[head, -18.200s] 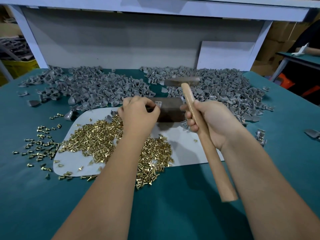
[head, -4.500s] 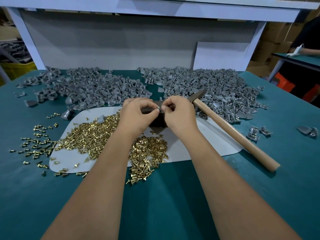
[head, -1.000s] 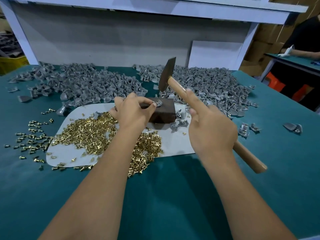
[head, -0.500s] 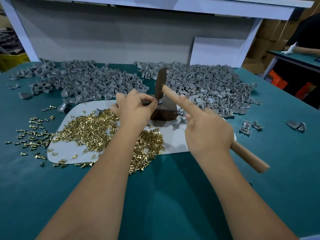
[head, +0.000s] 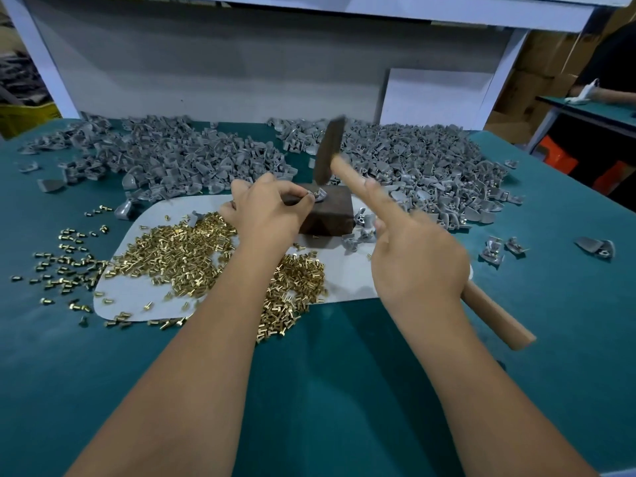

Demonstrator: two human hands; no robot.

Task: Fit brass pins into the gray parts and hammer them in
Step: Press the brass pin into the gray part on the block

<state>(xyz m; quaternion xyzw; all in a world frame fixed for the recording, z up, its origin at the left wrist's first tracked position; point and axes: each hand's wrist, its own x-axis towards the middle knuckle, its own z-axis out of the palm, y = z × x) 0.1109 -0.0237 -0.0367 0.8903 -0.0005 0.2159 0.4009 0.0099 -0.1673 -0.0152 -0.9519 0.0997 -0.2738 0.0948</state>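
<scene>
A small gray plastic part (head: 319, 194) is pinched by the left hand (head: 266, 210) on top of the dark brown block (head: 328, 213). A wooden-handled hammer (head: 347, 173) is gripped by the right hand (head: 414, 259), index finger extended along the handle, its blurred head raised just above the part. Loose brass pins (head: 179, 256) lie beneath the left wrist on the teal table (head: 327, 390).

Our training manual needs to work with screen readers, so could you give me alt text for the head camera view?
The right hand raises a wooden-handled hammer over a small gray part that the left hand pinches on a dark metal block. Brass pins cover a white mat on the green table, gray parts heaped behind.
</scene>
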